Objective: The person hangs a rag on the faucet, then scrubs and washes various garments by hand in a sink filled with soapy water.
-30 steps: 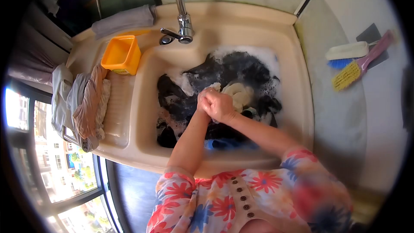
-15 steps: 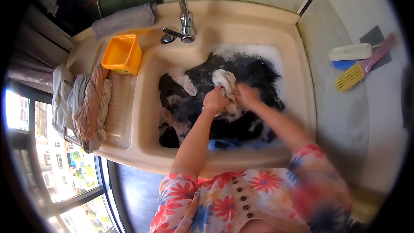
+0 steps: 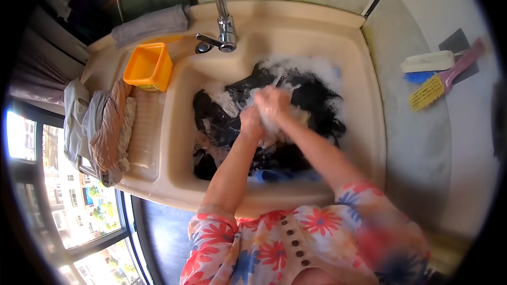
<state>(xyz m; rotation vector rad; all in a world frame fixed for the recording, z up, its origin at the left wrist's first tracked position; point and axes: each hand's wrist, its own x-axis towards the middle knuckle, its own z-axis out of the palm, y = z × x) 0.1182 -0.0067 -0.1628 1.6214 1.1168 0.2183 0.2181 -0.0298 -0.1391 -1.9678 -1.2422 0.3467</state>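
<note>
My left hand [image 3: 251, 121] is closed on a wet whitish cloth [image 3: 272, 133] over the middle of the sink. My right hand [image 3: 273, 103], slightly blurred, presses against the same cloth from above and beside my left hand, its fingers closed. Part of the cloth is hidden under both hands. Below it, dark wet clothes [image 3: 318, 97] lie in soapy water, with white foam [image 3: 296, 65] along the far side. A small whitish cloth [image 3: 228, 104] lies left of my hands, and a blue piece [image 3: 280, 176] shows at the near side.
The beige sink [image 3: 376, 132] has a chrome faucet [image 3: 227, 34] at the back. On its left ledge stand a yellow container [image 3: 149, 68] and several wrung clothes [image 3: 105, 132]. A grey cloth [image 3: 152, 25] lies behind. Two brushes, one yellow-bristled [image 3: 429, 93], hang at right.
My right hand has moved left and away from me, over the cloth and close to my left hand. The cloth is now bunched lower, beneath the hands.
</note>
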